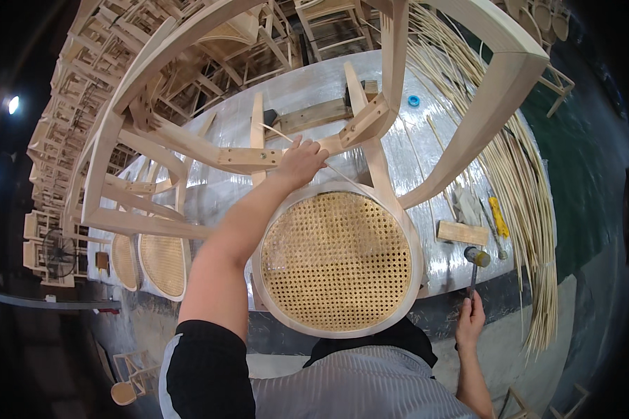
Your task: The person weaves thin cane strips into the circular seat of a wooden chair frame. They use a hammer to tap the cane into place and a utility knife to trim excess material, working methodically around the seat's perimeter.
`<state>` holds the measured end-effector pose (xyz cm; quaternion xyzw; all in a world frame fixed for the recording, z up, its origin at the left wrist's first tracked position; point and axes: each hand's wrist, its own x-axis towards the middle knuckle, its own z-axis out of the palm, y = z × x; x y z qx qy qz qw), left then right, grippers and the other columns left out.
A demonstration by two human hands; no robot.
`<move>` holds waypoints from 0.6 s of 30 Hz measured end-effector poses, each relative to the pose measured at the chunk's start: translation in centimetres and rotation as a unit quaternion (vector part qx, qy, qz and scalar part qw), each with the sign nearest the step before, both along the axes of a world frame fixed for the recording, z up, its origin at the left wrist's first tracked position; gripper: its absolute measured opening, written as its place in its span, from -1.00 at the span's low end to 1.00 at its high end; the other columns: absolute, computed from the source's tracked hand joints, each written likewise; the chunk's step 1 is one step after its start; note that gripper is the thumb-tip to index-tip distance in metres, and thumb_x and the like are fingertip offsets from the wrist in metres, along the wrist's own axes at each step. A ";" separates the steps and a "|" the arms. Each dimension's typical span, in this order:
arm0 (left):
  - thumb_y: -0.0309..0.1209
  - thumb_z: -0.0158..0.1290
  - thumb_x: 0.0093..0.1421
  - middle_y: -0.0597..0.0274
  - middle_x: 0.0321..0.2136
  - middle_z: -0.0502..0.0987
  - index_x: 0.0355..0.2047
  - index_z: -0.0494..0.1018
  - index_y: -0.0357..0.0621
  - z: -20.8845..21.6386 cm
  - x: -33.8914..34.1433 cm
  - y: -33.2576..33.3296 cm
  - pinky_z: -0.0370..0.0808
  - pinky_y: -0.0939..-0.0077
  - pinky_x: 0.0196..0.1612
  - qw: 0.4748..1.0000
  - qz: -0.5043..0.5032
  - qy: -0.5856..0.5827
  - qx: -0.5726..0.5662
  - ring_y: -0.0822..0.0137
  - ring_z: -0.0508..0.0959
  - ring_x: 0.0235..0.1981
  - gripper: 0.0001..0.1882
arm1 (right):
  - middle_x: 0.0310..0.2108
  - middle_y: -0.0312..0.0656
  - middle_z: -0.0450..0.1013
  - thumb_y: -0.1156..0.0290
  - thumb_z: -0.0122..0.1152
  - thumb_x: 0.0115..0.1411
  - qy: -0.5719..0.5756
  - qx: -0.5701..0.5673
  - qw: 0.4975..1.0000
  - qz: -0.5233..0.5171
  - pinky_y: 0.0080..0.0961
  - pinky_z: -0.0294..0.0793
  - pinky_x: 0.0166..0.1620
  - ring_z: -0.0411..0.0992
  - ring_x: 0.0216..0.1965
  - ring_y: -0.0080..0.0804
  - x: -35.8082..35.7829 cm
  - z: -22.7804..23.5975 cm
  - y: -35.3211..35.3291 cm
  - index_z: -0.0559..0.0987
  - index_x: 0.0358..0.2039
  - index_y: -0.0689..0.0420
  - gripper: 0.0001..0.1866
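A pale wooden chair frame (488, 115) lies over the table before me, its round woven cane panel (335, 265) facing up and closest to my body. At the frame's rail, just beyond the panel, my left hand (302, 162) is closed on a thin cane strip (276, 133). The strip's ends stick out on both sides of my fingers, one toward the panel's rim. Down at the right, by the table edge, my right hand (470, 320) grips a hammer (476, 257) by its handle, head up. The hammer is apart from the chair.
Under the chair is a table (314, 77) covered in clear plastic film. Long cane strips (531, 230) hang over its right side. Nearby lie a wood block (463, 232), a yellow-handled tool (497, 216) and a blue ring (414, 101). Oval cane panels (162, 262) rest at left; stacked chair frames (84, 119) stand behind.
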<state>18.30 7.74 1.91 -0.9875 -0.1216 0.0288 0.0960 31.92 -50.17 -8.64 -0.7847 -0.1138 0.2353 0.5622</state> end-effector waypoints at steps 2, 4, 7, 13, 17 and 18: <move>-0.18 0.09 0.45 0.09 -0.14 0.61 -0.02 0.52 -0.02 1.2 0.5 0.3 0.54 -0.01 0.10 0.995 0.019 0.093 -0.032 0.01 0.65 -0.02 -0.76 | -0.44 -0.52 0.29 0.40 0.11 0.55 0.023 0.013 1.000 -0.015 -0.69 0.14 -0.47 0.17 -0.50 -0.79 0.9 -0.8 -0.4 0.53 0.27 0.26 -0.63; -0.17 0.06 0.46 0.14 -0.19 0.63 -0.03 0.53 0.01 2.7 1.6 -0.3 0.60 0.00 -0.04 0.980 0.032 0.186 -0.062 0.04 0.69 -0.10 -0.76 | -0.49 -0.53 0.25 0.37 0.10 0.57 0.045 0.010 0.999 -0.020 -0.69 0.08 -0.51 0.13 -0.54 -0.80 1.4 -0.9 -0.7 0.50 0.30 0.23 -0.62; -0.17 0.05 0.46 0.15 -0.25 0.65 -0.08 0.56 0.03 4.5 0.9 -1.2 0.62 0.01 -0.18 0.981 0.006 0.189 -0.052 0.00 0.70 -0.19 -0.79 | -0.47 -0.53 0.26 0.36 0.11 0.56 0.083 0.023 0.996 -0.026 -0.69 0.08 -0.49 0.14 -0.52 -0.79 1.4 -1.3 0.0 0.50 0.30 0.23 -0.62; -0.26 0.30 0.28 0.18 -0.40 0.62 -0.19 0.63 -0.03 3.1 -3.2 -2.3 0.54 0.18 -0.26 0.947 0.175 -0.006 -0.269 0.12 0.65 -0.36 -0.81 | -0.44 -0.53 0.28 0.38 0.11 0.56 0.090 0.016 0.996 0.004 -0.71 0.09 -0.45 0.16 -0.48 -0.79 -0.3 -2.0 2.7 0.53 0.27 0.26 -0.63; -0.30 0.42 0.15 0.25 -0.50 0.59 -0.32 0.62 -0.15 -0.2 -5.4 -2.7 0.47 0.37 -0.34 0.831 0.327 -0.092 -0.440 0.39 0.54 -0.45 -0.76 | -0.45 -0.53 0.28 0.38 0.10 0.57 0.073 0.024 0.997 0.015 -0.70 0.09 -0.45 0.14 -0.49 -0.78 -1.8 -1.9 3.9 0.55 0.26 0.26 -0.64; -0.31 0.43 0.14 0.25 -0.50 0.61 -0.38 0.62 -0.20 -0.9 -5.4 -3.1 0.46 0.40 -0.36 0.795 0.356 -0.111 -0.478 0.43 0.53 -0.47 -0.76 | -0.48 -0.53 0.26 0.39 0.09 0.57 0.059 0.009 0.998 0.021 -0.69 0.10 -0.46 0.14 -0.51 -0.78 -2.1 -1.8 4.0 0.55 0.26 0.26 -0.64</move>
